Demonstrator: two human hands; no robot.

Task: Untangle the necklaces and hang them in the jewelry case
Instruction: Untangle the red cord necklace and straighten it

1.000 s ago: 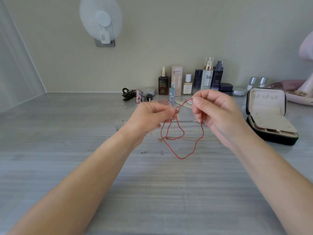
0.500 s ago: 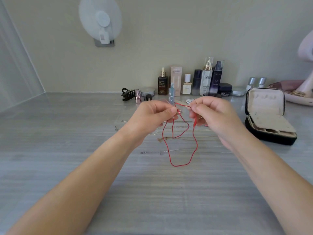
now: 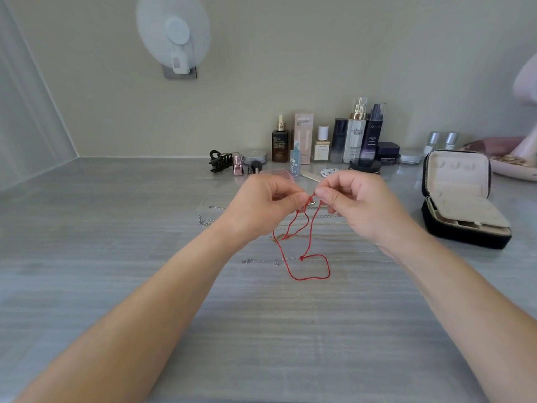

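A red cord necklace (image 3: 309,258) with a small silver pendant hangs between my hands over the grey table, its lower loop reaching the tabletop. My left hand (image 3: 268,205) pinches the cord at its top, and my right hand (image 3: 356,203) pinches it just beside, fingertips almost touching. Thin silver and gold chains (image 3: 261,261) lie stretched on the table under and behind the hands. The black jewelry case (image 3: 462,199) stands open at the right, its pale lid upright with small hooks showing; nothing hangs in it.
Cosmetic bottles and jars (image 3: 348,135) line the back wall, with a black hair claw (image 3: 220,161) and a pink compact to their left. A pink dish (image 3: 511,164) sits at the far right. A white fan (image 3: 174,33) hangs on the wall.
My hands have drawn closer together at the top of the red cord. The hanging loop has narrowed and dropped lower, its end now lying on the table.
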